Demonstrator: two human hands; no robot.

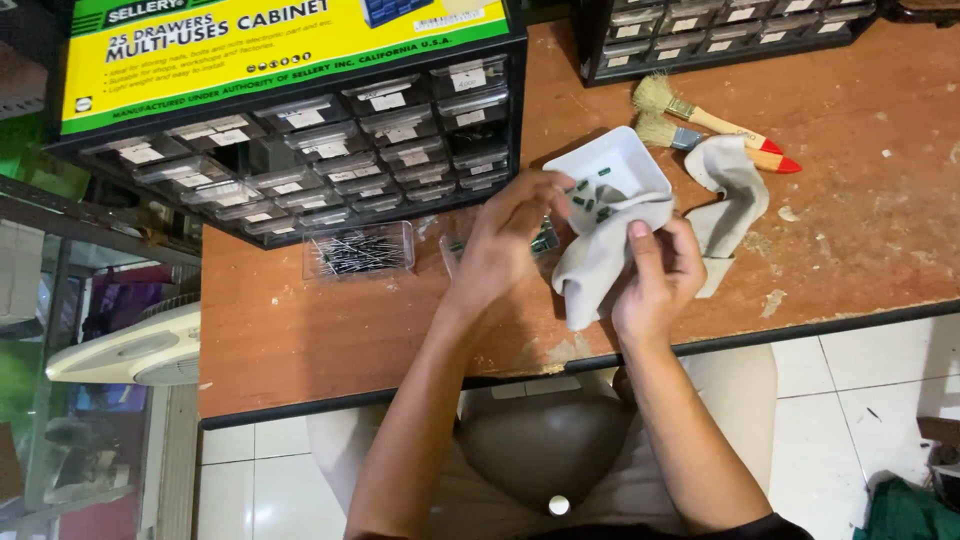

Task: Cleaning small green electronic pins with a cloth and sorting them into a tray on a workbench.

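The left hand (505,245) closes its fingers on the rim of a small white tray (610,165), which is tilted over the wooden table (330,340), and the right hand (655,275) grips a grey cloth (600,255) with the thumb pressed on top; the cloth touches the tray's lower edge. Inside the tray lie about six small dark green parts (590,200), though an exact count is hard to make. At 2 o'clock from the hands, two paint brushes (700,125) with wooden handles and red tips lie just beside each other, and a second grey cloth (730,190) lies under their tips. At 9 o'clock from the hands, one clear plastic drawer (360,250) holding thin metal pins sits on the table, just in front of a black drawer cabinet (330,150) with many small clear drawers. A second drawer cabinet (720,30) stands at 1 o'clock near the back edge. The table's front edge runs close below the hands, and the widest bare wood is at 3 o'clock and at 8 o'clock.
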